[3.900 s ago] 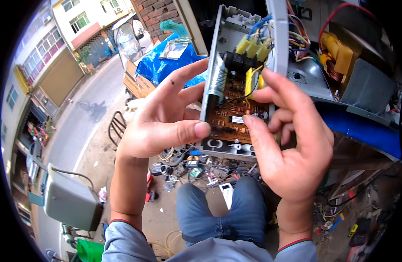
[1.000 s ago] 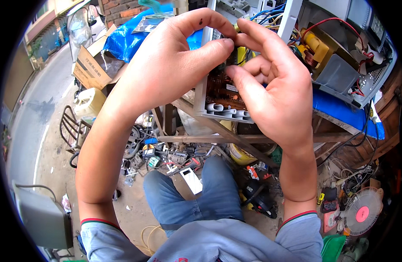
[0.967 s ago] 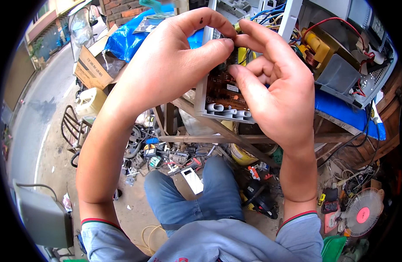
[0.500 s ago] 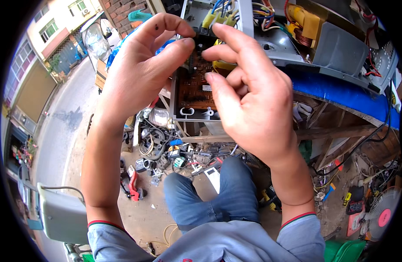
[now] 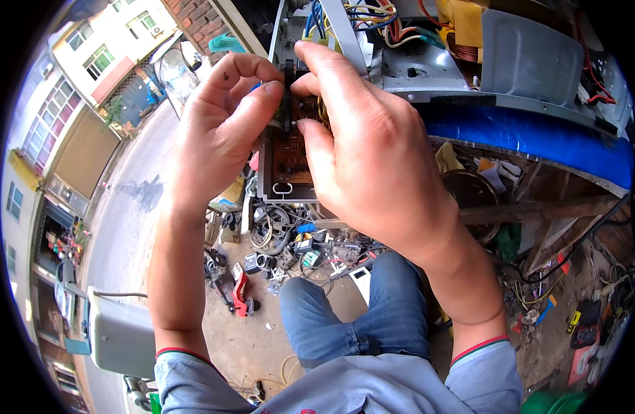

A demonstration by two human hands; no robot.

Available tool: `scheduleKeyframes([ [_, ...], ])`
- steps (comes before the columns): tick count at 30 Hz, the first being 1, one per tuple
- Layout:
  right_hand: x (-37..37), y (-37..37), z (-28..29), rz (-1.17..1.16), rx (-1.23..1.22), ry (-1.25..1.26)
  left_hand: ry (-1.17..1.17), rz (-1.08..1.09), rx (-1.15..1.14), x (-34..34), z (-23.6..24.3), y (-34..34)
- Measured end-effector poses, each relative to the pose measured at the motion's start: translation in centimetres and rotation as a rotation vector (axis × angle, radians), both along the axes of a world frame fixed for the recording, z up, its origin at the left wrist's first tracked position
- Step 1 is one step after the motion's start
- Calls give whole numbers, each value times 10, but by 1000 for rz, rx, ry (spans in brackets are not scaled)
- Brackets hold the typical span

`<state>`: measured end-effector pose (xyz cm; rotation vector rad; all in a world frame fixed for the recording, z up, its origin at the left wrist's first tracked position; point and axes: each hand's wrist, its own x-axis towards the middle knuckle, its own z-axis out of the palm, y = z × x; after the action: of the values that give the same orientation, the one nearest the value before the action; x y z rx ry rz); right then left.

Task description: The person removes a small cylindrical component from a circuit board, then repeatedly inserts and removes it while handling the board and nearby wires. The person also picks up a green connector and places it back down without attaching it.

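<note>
My left hand [image 5: 217, 134] is up at the left edge of an open appliance's control section. Its thumb and index finger are pinched together beside a dark upright strip [image 5: 288, 76]; whatever they hold is hidden. From the right, my right hand [image 5: 379, 152] reaches over the brown circuit board [image 5: 290, 153], fingers bent and their tips apart, close to the same strip. I see nothing held in it, and cannot tell whether the tips touch the parts. Blue wires [image 5: 319, 21] run down behind its index finger. A pale wire loop or clip [image 5: 283, 188] shows at the board's lower corner.
The opened metal chassis [image 5: 428, 72] with a copper-wound transformer [image 5: 462, 45] rests on a blue-covered table [image 5: 511, 141]. Loose cables and electrical parts [image 5: 310, 238] litter the ground below. A red tool or part [image 5: 241, 293] lies left of my knees. A road runs past at left.
The view has shifted, so the surroundings appear moved rightward and down at left. My right hand has moved left, closer to my left fingertips. The left pinch remains at the appliance.
</note>
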<state>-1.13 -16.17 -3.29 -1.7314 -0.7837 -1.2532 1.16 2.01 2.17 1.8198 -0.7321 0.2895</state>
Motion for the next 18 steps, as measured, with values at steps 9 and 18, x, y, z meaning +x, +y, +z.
scheduleKeyframes([
  [9,0,-2,6,88,-2,151,-96,12,48,4,-2,5],
  [18,4,-5,6,120,-62,217,-449,64,92,5,-7,-26],
])
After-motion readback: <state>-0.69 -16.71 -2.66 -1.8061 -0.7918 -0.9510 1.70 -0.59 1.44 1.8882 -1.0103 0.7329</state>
